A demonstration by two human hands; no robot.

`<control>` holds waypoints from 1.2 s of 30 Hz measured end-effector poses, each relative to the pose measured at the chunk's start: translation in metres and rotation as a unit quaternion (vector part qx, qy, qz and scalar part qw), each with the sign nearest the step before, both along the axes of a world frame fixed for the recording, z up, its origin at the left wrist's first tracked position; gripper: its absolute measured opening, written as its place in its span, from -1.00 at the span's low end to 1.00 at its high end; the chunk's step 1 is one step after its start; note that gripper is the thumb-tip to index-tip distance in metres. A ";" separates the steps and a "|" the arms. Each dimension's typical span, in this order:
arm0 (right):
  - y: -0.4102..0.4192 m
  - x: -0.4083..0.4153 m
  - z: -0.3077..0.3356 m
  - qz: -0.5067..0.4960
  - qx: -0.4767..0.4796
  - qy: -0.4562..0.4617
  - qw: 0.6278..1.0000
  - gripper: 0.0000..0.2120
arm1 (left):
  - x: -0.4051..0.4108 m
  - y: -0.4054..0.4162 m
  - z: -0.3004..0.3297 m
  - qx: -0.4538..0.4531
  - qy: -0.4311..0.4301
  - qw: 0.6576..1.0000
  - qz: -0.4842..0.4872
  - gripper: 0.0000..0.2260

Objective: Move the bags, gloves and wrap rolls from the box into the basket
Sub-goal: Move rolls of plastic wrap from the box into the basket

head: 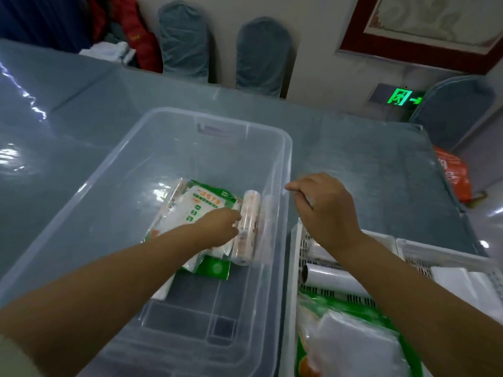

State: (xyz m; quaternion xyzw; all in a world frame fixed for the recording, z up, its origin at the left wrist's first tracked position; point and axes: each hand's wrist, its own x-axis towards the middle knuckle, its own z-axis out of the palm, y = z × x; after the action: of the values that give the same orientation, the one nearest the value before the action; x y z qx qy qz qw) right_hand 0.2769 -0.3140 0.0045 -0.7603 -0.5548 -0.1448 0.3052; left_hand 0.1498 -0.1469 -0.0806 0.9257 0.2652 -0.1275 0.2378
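Observation:
A clear plastic box stands on the table. Inside it lie a green and white glove packet and a wrap roll near the right wall. My left hand is inside the box with its fingers against the roll; whether they are closed on it is hidden. My right hand hovers over the box's right rim, fingers loosely curled, holding nothing. To the right stands the white slotted basket, with a grey-white roll and a green and white packet in it.
A second white basket with white packets stands further right. An orange bag hangs beyond the table's right edge. Covered chairs line the far side of the blue-grey table.

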 end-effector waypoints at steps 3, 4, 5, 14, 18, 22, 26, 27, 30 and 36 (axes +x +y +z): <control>0.009 -0.011 -0.003 -0.012 -0.002 0.020 1.000 -0.85 | 0.015 -0.001 -0.026 -0.072 -0.010 0.995 0.062 -0.70; 0.011 -0.013 -0.004 -0.015 -0.004 0.025 1.000 -0.86 | 0.018 -0.003 -0.033 -0.094 -0.008 0.992 0.084 -0.69; 0.013 -0.015 -0.005 -0.019 -0.006 0.028 0.999 -0.87 | 0.020 -0.005 -0.040 -0.107 -0.004 0.989 0.100 -0.66; 0.014 -0.026 -0.014 -0.055 0.012 0.040 0.998 -0.85 | 0.025 -0.018 -0.056 -0.184 -0.057 0.958 0.211 -0.62; 0.015 -0.028 -0.015 -0.056 0.020 0.036 0.998 -0.78 | 0.023 -0.026 -0.038 -0.297 -0.116 0.903 0.288 -0.60; 0.012 -0.028 -0.018 -0.047 0.021 0.037 0.998 -0.83 | 0.016 -0.022 0.001 -0.413 -0.197 0.819 0.347 -0.68; 0.006 -0.024 -0.016 -0.013 -0.005 0.058 0.998 -0.82 | 0.004 -0.015 0.043 -0.420 -0.307 0.785 0.336 -0.68; 0.005 -0.021 -0.012 -0.002 -0.018 0.061 0.998 -0.81 | 0.001 -0.014 0.054 -0.415 -0.333 0.781 0.328 -0.67; 0.002 -0.007 0.005 0.011 -0.034 0.024 0.999 -0.79 | -0.003 -0.016 0.086 -0.401 -0.378 0.783 0.291 -0.67; -0.020 0.034 0.044 -0.076 0.070 -0.135 0.985 -0.56 | 0.011 -0.040 0.139 -0.389 -0.355 0.827 0.196 -0.73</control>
State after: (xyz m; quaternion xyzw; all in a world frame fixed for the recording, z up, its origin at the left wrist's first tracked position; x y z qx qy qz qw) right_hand 0.3110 -0.3339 0.0488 -0.7502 -0.5202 -0.3074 0.2684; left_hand 0.1607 -0.1870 0.0581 0.6667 0.2664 0.1664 0.6759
